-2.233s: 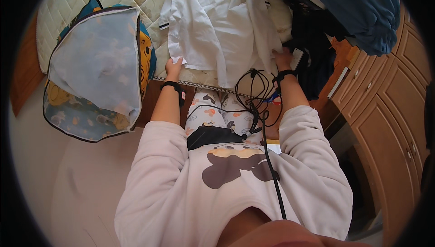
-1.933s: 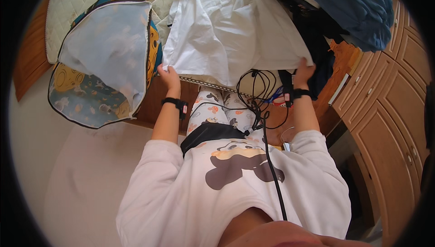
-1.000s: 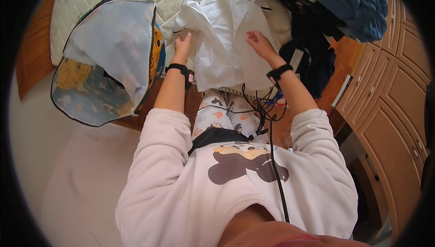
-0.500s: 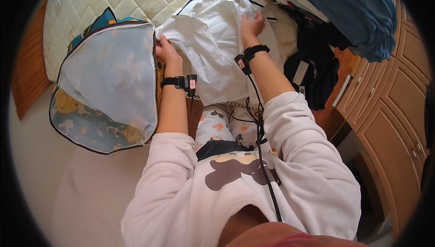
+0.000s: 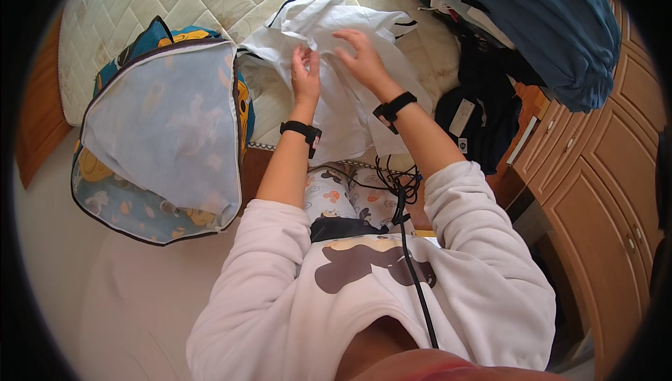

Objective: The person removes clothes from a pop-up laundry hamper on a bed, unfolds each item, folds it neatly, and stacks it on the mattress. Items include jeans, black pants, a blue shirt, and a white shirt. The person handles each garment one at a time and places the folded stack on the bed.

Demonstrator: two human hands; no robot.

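A pale quilted mattress (image 5: 189, 3) spans the top of my view, and the white shirt (image 5: 343, 118) lies on it, just right of a zip-edged fabric bag (image 5: 161, 122). I judge the work partway: the upper end is gathered, but the lower part stays loose and creased. My right hand (image 5: 364, 65) spreads its fingers over the cloth; my left hand (image 5: 306, 81) has curled fingers, and I cannot tell whether they grip.

Bedroom with quilted mattress (image 5: 185, 0), wooden cabinets (image 5: 591, 202)
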